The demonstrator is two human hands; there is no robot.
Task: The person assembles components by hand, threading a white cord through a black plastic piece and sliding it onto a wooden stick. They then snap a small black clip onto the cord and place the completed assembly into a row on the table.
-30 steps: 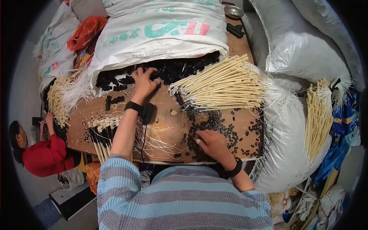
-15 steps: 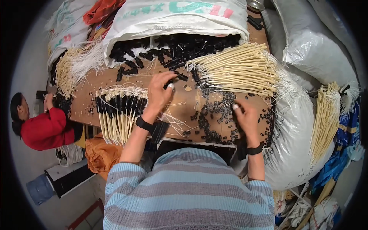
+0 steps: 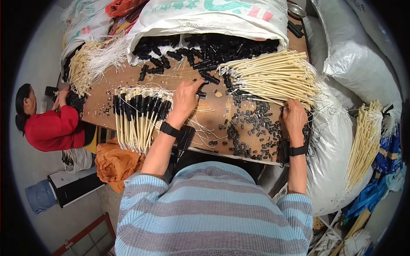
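Note:
My left hand (image 3: 185,100) is closed above the middle of the table, with a short black plastic fitting (image 3: 201,96) poking out between its fingers. Just beyond its fingertips lies another black fitting (image 3: 209,77). At the lower edge of a heap of cream-coloured thin tubes (image 3: 269,77) with white thread ends, my right hand (image 3: 294,118) pinches one tube (image 3: 267,101) near its right end. Small dark caps (image 3: 252,123) are scattered between my hands. Left of my left hand lies a row of tubes fitted with black fittings (image 3: 139,113).
A white woven sack (image 3: 209,17) spills black fittings at the table's back. Stuffed sacks (image 3: 329,158) crowd the right side. At far left, a person in red (image 3: 55,128) works at the table's end. An orange bag (image 3: 117,164) hangs below the left edge.
My right hand has moved from the scattered caps up and right to the tube heap and closed on a tube. My left hand keeps its black fitting. The whole view has shifted slightly.

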